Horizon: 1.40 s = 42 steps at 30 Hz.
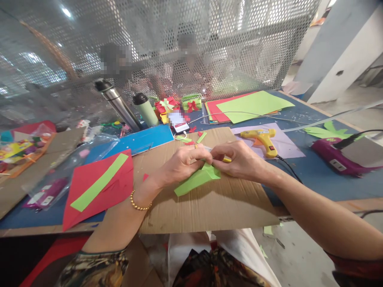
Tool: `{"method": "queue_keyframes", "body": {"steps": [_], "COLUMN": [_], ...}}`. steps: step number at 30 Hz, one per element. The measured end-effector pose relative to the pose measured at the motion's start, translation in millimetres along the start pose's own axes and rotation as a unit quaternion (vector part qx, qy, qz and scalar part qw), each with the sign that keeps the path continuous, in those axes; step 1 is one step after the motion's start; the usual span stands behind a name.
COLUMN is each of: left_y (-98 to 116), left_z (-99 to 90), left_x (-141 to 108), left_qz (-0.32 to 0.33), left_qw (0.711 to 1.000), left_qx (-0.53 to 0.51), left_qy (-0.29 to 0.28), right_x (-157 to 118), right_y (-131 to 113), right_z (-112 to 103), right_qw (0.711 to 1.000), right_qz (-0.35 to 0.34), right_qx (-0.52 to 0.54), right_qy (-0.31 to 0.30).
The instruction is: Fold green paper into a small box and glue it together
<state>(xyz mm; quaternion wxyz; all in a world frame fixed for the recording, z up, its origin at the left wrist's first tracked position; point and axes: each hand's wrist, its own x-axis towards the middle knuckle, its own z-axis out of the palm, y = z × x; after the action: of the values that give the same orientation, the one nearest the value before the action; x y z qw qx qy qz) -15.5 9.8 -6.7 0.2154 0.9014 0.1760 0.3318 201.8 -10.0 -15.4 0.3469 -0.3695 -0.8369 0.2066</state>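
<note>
A folded light green paper piece (pixel 196 182) is pinched between my two hands above the brown cardboard (pixel 209 211). My left hand (pixel 187 161) has its fingers closed on the paper's upper edge, and a gold bead bracelet circles the wrist. Fingertips nearly touching it, my right hand (pixel 235 157) is closed on the same paper from the right. Part of a yellow object shows between the right hand's fingers; what it is cannot be made out. Small green strips (pixel 202 138) and red scraps lie just beyond the hands.
A yellow glue gun (pixel 263 140) rests on lilac paper (pixel 289 145) at the right, near a purple power strip (pixel 338 157). Red paper (pixel 116 183) with a green strip lies left. Behind stand a steel flask (pixel 119 104), a green bottle (pixel 145 109) and a phone (pixel 179 123).
</note>
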Motion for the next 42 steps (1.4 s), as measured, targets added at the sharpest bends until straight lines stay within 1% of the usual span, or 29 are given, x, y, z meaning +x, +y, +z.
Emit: {"method": "queue_keyframes", "body": {"steps": [4, 6, 11, 15, 17, 19, 21, 24, 33, 38, 42], "left_y": [0, 0, -1, -3, -4, -5, -5, -6, -12, -9, -5], "left_z": [-0.4, 0.0, 5.3, 8.0, 6.2, 3.1, 0.2, -1.3, 3.2, 0.9, -1.9], "left_x": [0, 1, 1, 1, 2, 3, 4, 3, 2, 2, 3], "left_qz": [-0.028, -0.041, -0.080, -0.148, -0.184, -0.209, -0.222, -0.221, -0.137, -0.132, -0.128], "left_qw": [0.999, 0.998, 0.993, 0.980, 0.973, 0.969, 0.966, 0.966, 0.987, 0.984, 0.986], "left_qx": [-0.025, -0.038, -0.073, -0.119, -0.127, -0.128, -0.132, -0.134, -0.080, -0.107, -0.095], "left_qy": [-0.007, -0.002, 0.036, 0.065, 0.056, 0.027, -0.004, -0.014, 0.037, 0.047, 0.051], "right_x": [0, 0, 0, -1, -1, -1, -1, -1, -1, -1, 0], "right_y": [-2, -3, -5, -5, -5, -4, -3, -3, -10, -15, -18], "right_z": [-1, -1, -1, -2, -3, -3, -4, -4, -12, -18, -24], "right_qw": [1.000, 1.000, 0.999, 0.998, 0.998, 0.999, 0.999, 0.999, 0.999, 1.000, 1.000], "right_qz": [0.015, 0.018, 0.016, 0.036, 0.039, 0.040, 0.043, 0.040, 0.033, 0.013, 0.007], "right_qx": [0.002, 0.007, 0.038, 0.050, 0.044, 0.033, 0.021, 0.004, -0.013, -0.008, 0.006], "right_qy": [-0.004, -0.001, 0.015, 0.010, 0.009, 0.012, 0.015, 0.023, 0.020, 0.023, 0.011]}}
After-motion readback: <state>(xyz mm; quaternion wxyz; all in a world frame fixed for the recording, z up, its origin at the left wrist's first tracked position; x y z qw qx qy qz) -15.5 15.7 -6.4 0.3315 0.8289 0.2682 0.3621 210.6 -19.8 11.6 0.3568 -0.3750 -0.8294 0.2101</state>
